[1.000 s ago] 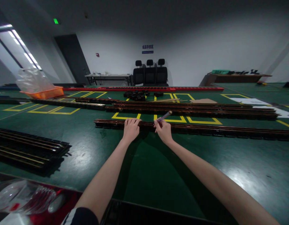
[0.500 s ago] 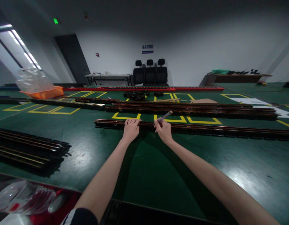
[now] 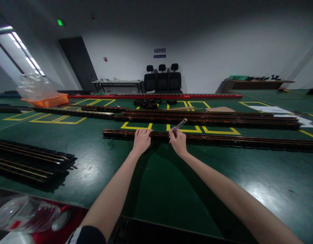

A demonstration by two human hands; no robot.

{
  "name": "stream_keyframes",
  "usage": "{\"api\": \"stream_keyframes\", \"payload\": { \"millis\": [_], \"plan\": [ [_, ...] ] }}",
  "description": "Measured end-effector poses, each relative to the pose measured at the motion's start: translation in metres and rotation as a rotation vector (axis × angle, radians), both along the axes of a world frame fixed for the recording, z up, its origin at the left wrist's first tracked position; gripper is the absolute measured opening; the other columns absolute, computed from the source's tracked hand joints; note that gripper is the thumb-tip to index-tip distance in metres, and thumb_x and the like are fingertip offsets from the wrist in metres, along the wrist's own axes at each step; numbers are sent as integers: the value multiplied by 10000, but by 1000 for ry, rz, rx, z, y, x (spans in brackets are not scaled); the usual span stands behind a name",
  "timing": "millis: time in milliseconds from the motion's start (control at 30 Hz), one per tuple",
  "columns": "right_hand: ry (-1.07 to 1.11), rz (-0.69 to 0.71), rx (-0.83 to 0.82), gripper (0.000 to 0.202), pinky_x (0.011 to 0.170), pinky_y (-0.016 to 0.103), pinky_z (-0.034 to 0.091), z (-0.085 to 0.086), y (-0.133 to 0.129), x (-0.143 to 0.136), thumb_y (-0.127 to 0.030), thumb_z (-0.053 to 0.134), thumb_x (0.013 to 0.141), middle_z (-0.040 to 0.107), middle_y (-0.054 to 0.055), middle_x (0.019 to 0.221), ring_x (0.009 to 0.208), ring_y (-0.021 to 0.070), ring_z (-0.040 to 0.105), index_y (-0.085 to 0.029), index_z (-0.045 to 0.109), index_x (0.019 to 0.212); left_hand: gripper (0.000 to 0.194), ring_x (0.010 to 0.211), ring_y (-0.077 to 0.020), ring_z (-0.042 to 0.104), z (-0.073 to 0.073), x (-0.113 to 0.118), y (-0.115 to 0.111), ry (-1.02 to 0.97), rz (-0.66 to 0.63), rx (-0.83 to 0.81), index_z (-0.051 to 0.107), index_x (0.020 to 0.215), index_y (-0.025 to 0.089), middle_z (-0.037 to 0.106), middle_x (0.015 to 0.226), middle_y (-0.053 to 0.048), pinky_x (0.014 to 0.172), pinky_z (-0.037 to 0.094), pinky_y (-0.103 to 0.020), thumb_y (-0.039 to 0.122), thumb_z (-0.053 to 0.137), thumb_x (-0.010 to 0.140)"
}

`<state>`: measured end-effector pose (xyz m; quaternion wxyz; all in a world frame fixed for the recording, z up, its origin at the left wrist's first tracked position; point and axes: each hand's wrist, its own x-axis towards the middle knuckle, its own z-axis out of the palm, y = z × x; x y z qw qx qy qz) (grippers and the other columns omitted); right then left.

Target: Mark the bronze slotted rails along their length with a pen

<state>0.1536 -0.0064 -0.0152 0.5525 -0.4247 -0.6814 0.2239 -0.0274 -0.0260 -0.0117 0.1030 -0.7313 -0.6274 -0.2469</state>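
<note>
Centrally: one rail (image 3: 235, 140), dark, running to the right edge of the picture. Left hand (image 3: 141, 140), fingers together, laid over it; whether gripping, cannot tell. Right hand (image 3: 178, 142), at mid-picture, pinching one pen (image 3: 181, 124), tilted. Basket (image 3: 48, 101), orange, left side.

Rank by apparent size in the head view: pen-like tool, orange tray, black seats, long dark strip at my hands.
1. long dark strip
2. black seats
3. orange tray
4. pen-like tool

The seats stand farther off, so true sizes may differ.
</note>
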Motion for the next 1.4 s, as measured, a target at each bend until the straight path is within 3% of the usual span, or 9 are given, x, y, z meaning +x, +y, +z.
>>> {"api": "stream_keyframes", "payload": {
  "millis": [933, 1400],
  "plan": [
    [79, 145, -25, 486, 425, 278, 484, 3, -3, -3, -632, 472, 824, 629, 51, 654, 445, 138, 557, -157, 571, 798, 492, 1141, -231, 532, 1, 1, 0, 7, 16, -7, 609, 1152, 185, 646, 1153, -88, 1108, 283, -445, 6, 331, 788],
    [41, 94, -10, 448, 437, 284, 476, 2, -2, -3, -596, 442, 859, 612, 46, 628, 460, 146, 555, -178, 553, 741, 386, 1139, -218, 533, -1, -3, 2, -74, -16, -46, 592, 1146, 189, 641, 1158, -80, 1094, 318, -444, 112, 378, 835]
  ]
}}
